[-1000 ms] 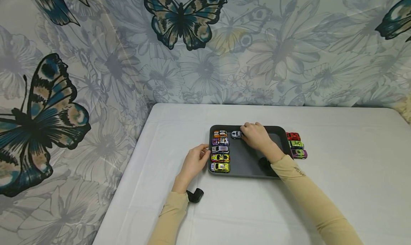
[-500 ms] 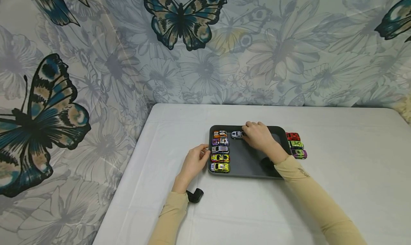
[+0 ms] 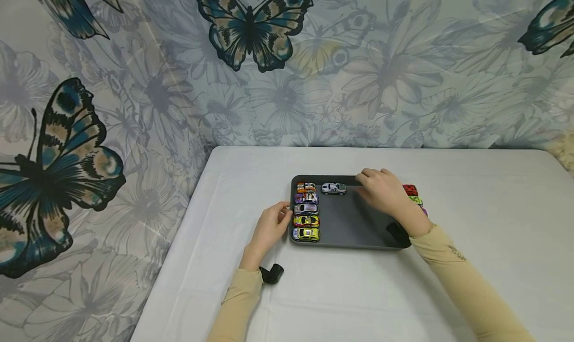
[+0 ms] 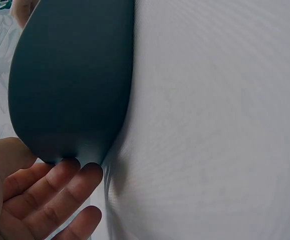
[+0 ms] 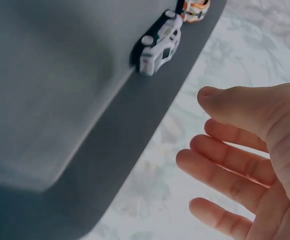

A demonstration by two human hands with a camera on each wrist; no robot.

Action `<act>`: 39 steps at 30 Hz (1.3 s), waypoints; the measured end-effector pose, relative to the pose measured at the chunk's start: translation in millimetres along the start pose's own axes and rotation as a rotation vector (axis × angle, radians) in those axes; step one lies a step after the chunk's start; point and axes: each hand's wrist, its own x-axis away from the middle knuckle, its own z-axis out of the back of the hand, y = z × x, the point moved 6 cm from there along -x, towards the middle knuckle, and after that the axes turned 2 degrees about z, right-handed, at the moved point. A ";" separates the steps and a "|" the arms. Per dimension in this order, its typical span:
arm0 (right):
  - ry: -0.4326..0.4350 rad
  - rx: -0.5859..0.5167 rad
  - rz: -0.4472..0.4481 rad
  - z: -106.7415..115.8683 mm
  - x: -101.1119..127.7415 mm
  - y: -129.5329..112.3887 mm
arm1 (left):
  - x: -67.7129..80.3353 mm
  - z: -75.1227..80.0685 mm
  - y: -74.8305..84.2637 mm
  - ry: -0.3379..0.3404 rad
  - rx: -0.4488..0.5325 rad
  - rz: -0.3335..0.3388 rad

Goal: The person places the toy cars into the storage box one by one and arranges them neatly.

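Six cars in tray; white car just left of loose, empty right fingers. Left fingertips steadying rim. Next: fetching red car.

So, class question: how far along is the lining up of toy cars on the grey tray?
Done: five cars stand in a column at the tray's left side, and a white car starts a second column. In hand: nothing; the right hand is open and apart from the white car, while the left hand touches the tray's left edge. Left: cars beside the tray's right edge.

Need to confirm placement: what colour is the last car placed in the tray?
White toy car, clearest in the right wrist view.
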 end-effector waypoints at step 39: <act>0.045 -0.035 -0.072 32.1 109.5 42.6 | 1.1 -2.7 -0.9 -0.009 -0.005 0.026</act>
